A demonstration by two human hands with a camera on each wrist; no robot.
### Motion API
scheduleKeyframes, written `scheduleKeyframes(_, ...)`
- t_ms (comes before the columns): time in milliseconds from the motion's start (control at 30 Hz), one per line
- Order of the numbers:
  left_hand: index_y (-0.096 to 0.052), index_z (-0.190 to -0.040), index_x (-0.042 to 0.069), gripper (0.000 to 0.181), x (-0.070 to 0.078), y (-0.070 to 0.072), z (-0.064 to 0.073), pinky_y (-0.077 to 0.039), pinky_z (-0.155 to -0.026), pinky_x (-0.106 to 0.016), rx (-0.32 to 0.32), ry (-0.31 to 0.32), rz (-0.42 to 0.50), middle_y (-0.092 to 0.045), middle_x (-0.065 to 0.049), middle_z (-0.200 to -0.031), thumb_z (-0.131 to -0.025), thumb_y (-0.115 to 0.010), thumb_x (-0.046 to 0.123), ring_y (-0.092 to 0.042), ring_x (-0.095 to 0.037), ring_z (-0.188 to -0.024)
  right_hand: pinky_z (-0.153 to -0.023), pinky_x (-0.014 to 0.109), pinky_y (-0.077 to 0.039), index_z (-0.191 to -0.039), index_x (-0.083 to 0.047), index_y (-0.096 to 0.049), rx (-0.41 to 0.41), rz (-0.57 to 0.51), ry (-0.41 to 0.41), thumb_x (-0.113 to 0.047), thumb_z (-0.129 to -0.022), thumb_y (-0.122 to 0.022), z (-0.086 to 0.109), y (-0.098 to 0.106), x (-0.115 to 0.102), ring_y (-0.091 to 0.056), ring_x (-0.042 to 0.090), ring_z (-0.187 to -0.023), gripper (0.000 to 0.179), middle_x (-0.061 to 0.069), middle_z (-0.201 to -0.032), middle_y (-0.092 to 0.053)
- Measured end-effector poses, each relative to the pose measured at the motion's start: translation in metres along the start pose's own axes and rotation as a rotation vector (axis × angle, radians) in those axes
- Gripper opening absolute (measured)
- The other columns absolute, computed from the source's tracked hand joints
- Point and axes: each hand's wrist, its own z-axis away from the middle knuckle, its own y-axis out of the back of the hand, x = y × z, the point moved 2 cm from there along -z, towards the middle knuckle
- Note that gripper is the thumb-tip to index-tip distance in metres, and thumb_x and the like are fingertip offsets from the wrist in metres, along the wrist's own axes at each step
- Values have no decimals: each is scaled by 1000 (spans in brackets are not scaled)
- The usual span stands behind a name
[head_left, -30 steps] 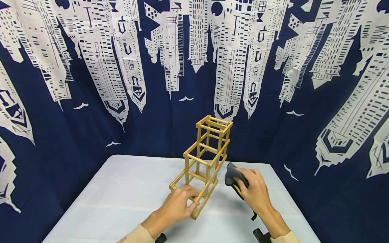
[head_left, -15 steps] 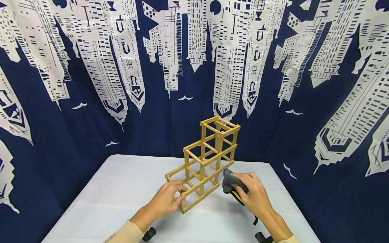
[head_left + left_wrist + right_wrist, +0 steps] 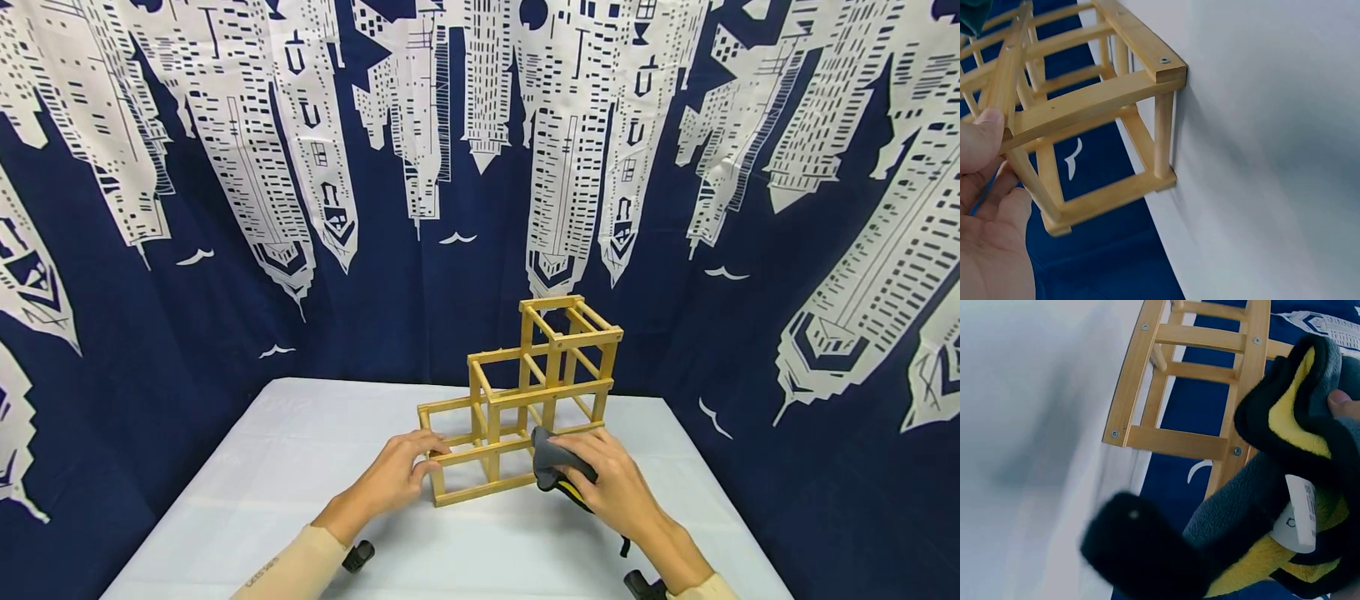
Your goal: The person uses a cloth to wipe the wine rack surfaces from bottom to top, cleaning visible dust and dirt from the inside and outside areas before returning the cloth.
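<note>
A stepped wooden rack (image 3: 551, 392) of pale slats and round bars stands on the white table, its low end at the left and its tall end at the right. My left hand (image 3: 393, 475) grips the near corner of the low end; in the left wrist view the thumb lies on the slat and the fingers curl behind the post. My right hand (image 3: 607, 475) holds a bunched cloth (image 3: 551, 458), grey on one side and yellow on the other, with black edging and a white label (image 3: 1300, 512). The cloth is in front of the rack's lower rail; contact cannot be told.
The white tablecloth (image 3: 292, 467) runs under the rack. Behind the table hangs a navy curtain (image 3: 405, 325) with a white city print. Black cylindrical pieces show near the left wrist (image 3: 358, 556) and the right wrist (image 3: 641, 583).
The rack has turned, its tall end swinging right and nearer, so its long side faces me more. My left hand has moved left with the low end; my right hand has shifted slightly left with the cloth.
</note>
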Motion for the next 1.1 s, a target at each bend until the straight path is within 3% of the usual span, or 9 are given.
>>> scheduleKeyframes(133, -82, -122, 5, 19, -6, -1, -2, -65, -116, -62, 1, -10, 2, -82, -17, -144, -105, -78, -2, -79, -42, -136, -91, 42, -67, -135, -23, -85, -43, -6, 54, -2, -82, -105, -1, -6, -4, -74, 14, -112, 61, -6, -130, -87)
scheduleKeyframes(333, -81, -119, 7, 22, -11, -1, -6, -62, -120, -63, 4, 0, 5, -81, -20, -146, -102, -79, -6, -75, -44, -143, -90, 41, -69, -138, -26, -83, -141, -19, 55, -7, -84, -105, -2, -18, -13, -73, 14, -111, 61, -5, -133, -86)
scheduleKeyframes(667, -84, -130, 13, 26, -15, 10, -8, -57, -126, -66, -33, 131, 42, -83, -12, -144, -106, -84, 4, -73, -42, -148, -105, 51, -68, -142, -26, -80, -408, -128, -15, -14, -98, -97, -9, -55, -34, -75, 22, -128, 49, -6, -140, -83)
scheduleKeyframes(900, -87, -116, 19, 16, -17, 19, -14, -60, -121, -69, -80, 129, 55, -86, -10, -136, -105, -86, 8, -76, -43, -142, -111, 39, -66, -144, -24, -80, -586, -212, 8, -14, -105, -90, -23, -92, -56, -72, 16, -133, 41, -6, -145, -82)
scheduleKeyframes(1100, -88, -116, 17, 12, -19, 24, -18, -60, -119, -72, -132, 128, 100, -86, -13, -137, -106, -86, 10, -74, -46, -145, -112, 33, -65, -145, -25, -81, -626, -208, 40, -15, -106, -88, -33, -121, -74, -73, 13, -135, 41, -7, -145, -82)
